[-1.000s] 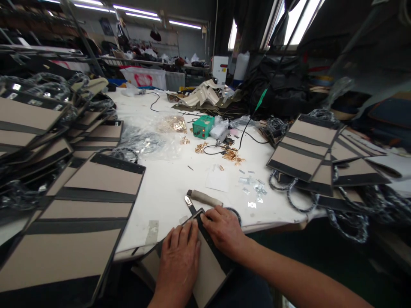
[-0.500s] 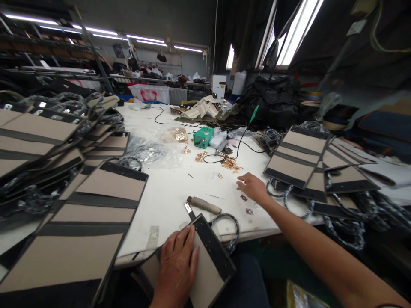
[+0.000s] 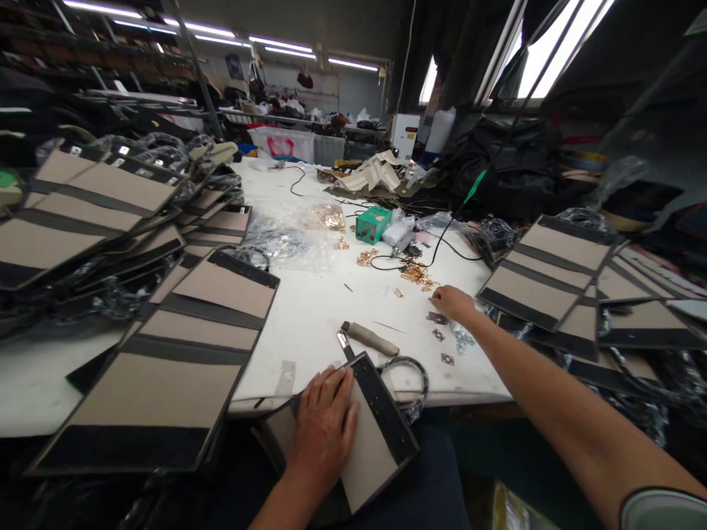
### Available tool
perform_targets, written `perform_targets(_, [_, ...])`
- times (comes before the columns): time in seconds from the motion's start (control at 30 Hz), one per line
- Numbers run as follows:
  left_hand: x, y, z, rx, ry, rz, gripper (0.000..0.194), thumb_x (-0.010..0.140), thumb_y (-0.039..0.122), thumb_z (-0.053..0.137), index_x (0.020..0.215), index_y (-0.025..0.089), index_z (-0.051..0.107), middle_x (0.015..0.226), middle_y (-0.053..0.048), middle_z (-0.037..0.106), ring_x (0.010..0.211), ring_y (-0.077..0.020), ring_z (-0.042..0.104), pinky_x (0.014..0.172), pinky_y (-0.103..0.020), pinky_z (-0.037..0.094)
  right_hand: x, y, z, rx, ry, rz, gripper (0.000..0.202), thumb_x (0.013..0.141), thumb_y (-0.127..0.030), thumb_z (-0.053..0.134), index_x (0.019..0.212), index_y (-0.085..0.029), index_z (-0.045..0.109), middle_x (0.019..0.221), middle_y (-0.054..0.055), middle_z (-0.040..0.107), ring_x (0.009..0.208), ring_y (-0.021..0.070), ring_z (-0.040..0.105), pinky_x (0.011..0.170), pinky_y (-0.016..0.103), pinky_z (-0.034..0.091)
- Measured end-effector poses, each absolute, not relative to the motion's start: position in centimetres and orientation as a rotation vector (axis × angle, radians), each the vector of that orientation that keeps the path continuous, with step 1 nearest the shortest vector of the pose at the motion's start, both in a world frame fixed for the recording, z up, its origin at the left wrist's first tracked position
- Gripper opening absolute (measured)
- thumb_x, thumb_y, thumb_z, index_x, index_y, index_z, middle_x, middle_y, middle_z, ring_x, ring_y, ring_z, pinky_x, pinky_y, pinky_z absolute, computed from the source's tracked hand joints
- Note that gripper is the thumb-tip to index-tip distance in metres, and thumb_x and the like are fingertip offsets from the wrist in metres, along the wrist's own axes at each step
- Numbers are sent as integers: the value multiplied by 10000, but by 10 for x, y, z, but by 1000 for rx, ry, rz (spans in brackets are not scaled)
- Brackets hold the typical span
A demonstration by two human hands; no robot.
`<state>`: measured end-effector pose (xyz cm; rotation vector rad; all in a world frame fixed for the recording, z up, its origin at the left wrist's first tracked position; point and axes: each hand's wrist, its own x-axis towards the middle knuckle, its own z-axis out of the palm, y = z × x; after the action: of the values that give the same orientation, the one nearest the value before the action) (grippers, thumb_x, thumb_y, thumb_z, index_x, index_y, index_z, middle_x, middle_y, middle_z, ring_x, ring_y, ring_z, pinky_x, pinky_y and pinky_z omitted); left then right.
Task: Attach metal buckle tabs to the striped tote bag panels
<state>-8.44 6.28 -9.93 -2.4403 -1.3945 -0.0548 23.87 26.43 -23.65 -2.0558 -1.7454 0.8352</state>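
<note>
Two hands appear in the head view, the only one I have. My left hand lies flat, fingers together and palm down, on the tan face of a bag panel that rests across my lap, its black-banded top edge leaning against the near rim of the white table. A black rope handle curls from that top edge onto the table. My right hand reaches far forward with the arm outstretched; its fingers curl down onto the tabletop among small metal plates, but I cannot tell whether they pinch one. Just beyond it lies a scatter of gold fittings. A wooden-handled tool lies between the panel and the right hand, touching neither. A green box sits farther back, a black cable running past it. Stacks of finished panels fill the left side and the right side of the table.
</note>
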Motion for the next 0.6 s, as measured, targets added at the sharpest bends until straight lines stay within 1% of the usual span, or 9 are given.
perform_targets(0.1, [-81,61,-96,-2457,-1431,-65,459,958,215,515,1414,167,520,1386,-109,585,1344,-282,468,1138,-494,387,238,264,-232,-2024,-1801,773,250,912,-223,513,976,-137,738,1130,178,707,1024,282,650,777,334,436])
perform_targets(0.17, [-79,60,-95,-2471,-1474,-70,459,961,220,511,1418,167,519,1393,-107,581,1353,-283,456,1146,-499,376,236,259,-225,-1990,-1801,737,269,930,-231,481,996,-128,721,1123,195,705,1021,295,655,791,351,442])
perform_targets(0.23, [-78,58,-95,-2483,-1520,-77,468,963,230,512,1426,168,514,1402,-105,575,1363,-285,444,1155,-503,364,230,247,-213,-1927,-1800,708,280,952,-269,455,1031,-159,699,1088,151,720,983,264,672,797,332,451])
perform_targets(0.3, [-78,57,-95,-2491,-1553,-88,474,961,240,517,1430,170,512,1405,-103,573,1367,-287,438,1161,-510,354,218,227,-196,-1773,-1781,750,267,960,-311,448,1032,-192,676,1002,79,736,880,200,693,769,280,464])
perform_targets(0.37, [-77,57,-94,-2496,-1572,-99,470,960,248,521,1423,169,521,1399,-108,576,1361,-289,444,1158,-512,356,199,200,-176,-1504,-1710,927,230,938,-338,483,977,-198,660,856,27,727,731,155,687,689,240,472])
perform_targets(0.43, [-75,56,-92,-2498,-1581,-109,461,960,254,522,1413,171,531,1392,-114,579,1355,-290,453,1152,-512,364,175,172,-158,-1183,-1632,1171,184,899,-338,533,910,-198,652,726,-2,685,622,147,654,608,237,465])
perform_targets(0.47, [-75,56,-91,-2498,-1585,-116,457,960,255,523,1410,173,534,1392,-116,579,1355,-290,454,1151,-513,367,163,160,-151,-1039,-1626,1268,168,895,-329,541,897,-201,650,696,-12,664,600,146,640,591,239,464])
perform_targets(0.53, [-74,56,-90,-2502,-1596,-128,453,960,258,523,1405,179,538,1393,-116,578,1359,-290,452,1152,-515,367,141,144,-142,-851,-1690,1336,154,909,-312,540,884,-213,656,690,-20,642,594,145,619,580,247,462])
perform_targets(0.6, [-74,56,-90,-2509,-1613,-141,450,957,261,529,1399,180,542,1392,-114,578,1363,-289,447,1156,-514,361,126,138,-141,-784,-1794,1271,153,927,-286,540,884,-221,671,747,-6,658,638,152,617,601,261,461])
